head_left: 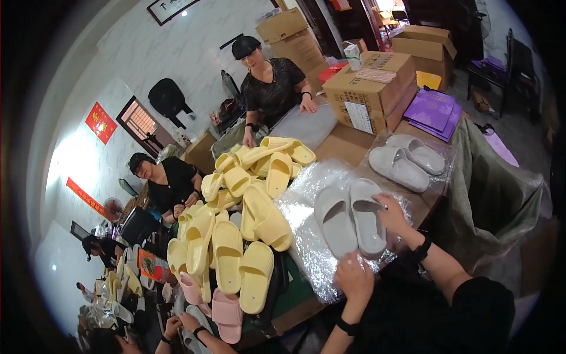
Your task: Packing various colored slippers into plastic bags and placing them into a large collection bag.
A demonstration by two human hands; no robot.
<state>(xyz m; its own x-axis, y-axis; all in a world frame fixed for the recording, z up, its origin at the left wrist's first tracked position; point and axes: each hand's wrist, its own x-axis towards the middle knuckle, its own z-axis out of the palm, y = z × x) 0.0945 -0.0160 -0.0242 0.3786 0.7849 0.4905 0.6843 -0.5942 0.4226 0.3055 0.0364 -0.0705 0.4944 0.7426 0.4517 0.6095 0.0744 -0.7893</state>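
Note:
A pair of grey slippers lies on a stack of clear plastic bags [306, 259] at the table's near edge, the left slipper [336, 221] beside the right slipper [369, 224]. My right hand [394, 213] grips the outer side of the right slipper near its strap. At the heels, my left hand [354, 277] has its fingers curled in. What they pinch, slipper edge or plastic, I cannot make out. Another grey pair [401, 162] rests farther right in clear plastic.
Yellow slippers [227, 248] pile up left of the bags, with pink slippers [227, 312] below. A cardboard box [371, 91] and purple bags [435, 112] stand far right. A large sack [489, 189] hangs beside the table. Co-workers' hands [308, 105] are across the table; others are lower left.

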